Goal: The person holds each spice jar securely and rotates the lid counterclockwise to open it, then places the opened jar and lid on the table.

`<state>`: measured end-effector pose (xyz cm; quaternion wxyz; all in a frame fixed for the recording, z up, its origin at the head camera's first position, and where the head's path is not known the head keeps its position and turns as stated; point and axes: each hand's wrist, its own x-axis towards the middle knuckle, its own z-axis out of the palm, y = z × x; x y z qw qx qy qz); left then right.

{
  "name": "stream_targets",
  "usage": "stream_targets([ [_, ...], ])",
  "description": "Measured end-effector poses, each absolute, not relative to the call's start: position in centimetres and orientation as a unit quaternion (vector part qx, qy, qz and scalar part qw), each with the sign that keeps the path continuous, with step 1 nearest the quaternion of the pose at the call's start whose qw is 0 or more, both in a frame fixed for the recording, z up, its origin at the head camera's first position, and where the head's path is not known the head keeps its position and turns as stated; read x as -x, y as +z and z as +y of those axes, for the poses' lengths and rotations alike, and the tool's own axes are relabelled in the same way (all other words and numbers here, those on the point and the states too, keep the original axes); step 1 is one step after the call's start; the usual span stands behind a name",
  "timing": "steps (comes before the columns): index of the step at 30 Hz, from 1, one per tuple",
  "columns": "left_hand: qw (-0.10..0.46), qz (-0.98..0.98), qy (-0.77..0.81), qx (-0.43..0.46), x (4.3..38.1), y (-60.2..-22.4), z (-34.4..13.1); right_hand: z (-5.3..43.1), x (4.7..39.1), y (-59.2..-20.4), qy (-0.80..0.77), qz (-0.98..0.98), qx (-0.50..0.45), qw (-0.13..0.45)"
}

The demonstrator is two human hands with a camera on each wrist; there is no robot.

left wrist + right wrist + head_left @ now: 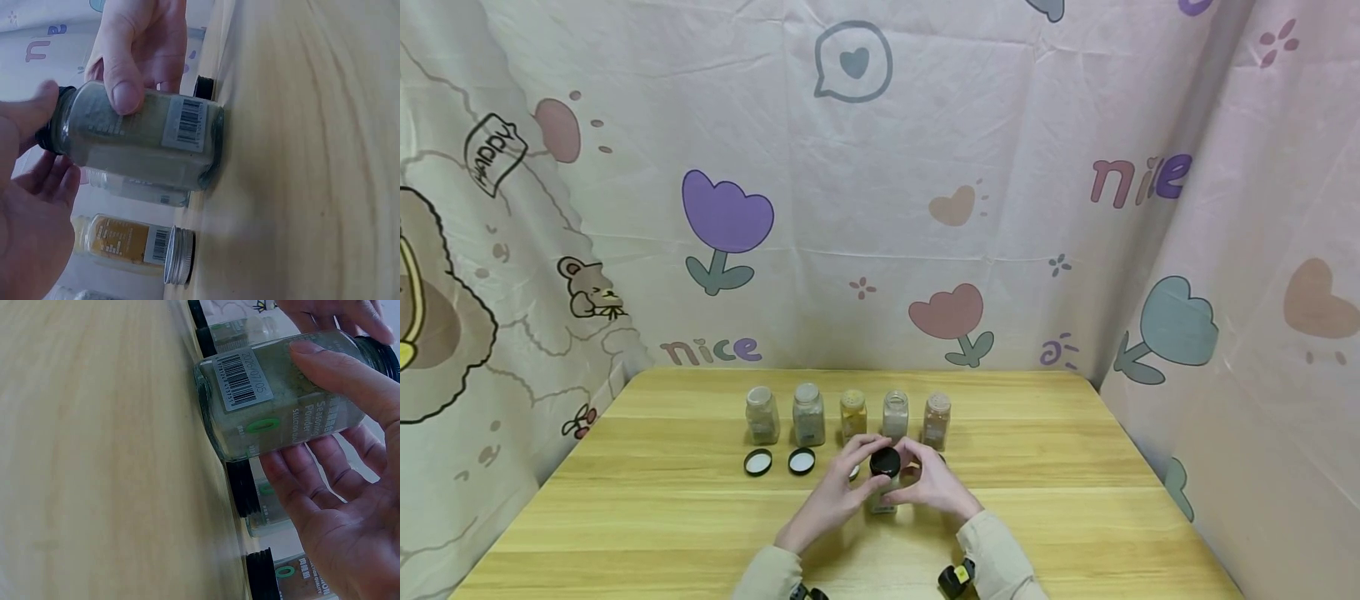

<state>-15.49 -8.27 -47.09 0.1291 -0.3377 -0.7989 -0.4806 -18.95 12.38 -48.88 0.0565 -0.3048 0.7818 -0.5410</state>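
Note:
A square glass jar of greenish-grey seasoning powder, with a barcode label, stands upright on the table before me. My right hand holds its body, thumb on one side and fingers on the other. Around the black lid at its top, my left hand curls thumb and fingers. The lid sits on the jar's mouth; whether it is threaded tight cannot be seen.
Behind the hands runs a row of lidless jars, among them a yellow-filled jar and a brown-filled jar. Loose lids lie before them: a black lid, another black lid and a silver lid. A printed curtain hangs behind.

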Motion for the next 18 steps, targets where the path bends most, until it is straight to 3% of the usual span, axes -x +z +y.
stream_targets([
  [7, 0.075, -0.797, -0.488, 0.347, 15.24, -46.59, -8.81, 12.39, 18.97, -48.90, -0.537, 0.787, 0.299, 0.054],
  [18, 0.089, -0.800, -0.475, 0.355, 15.50, -46.75, -8.91, 12.31, 18.78, -48.64, -0.541, 0.786, 0.293, 0.056],
])
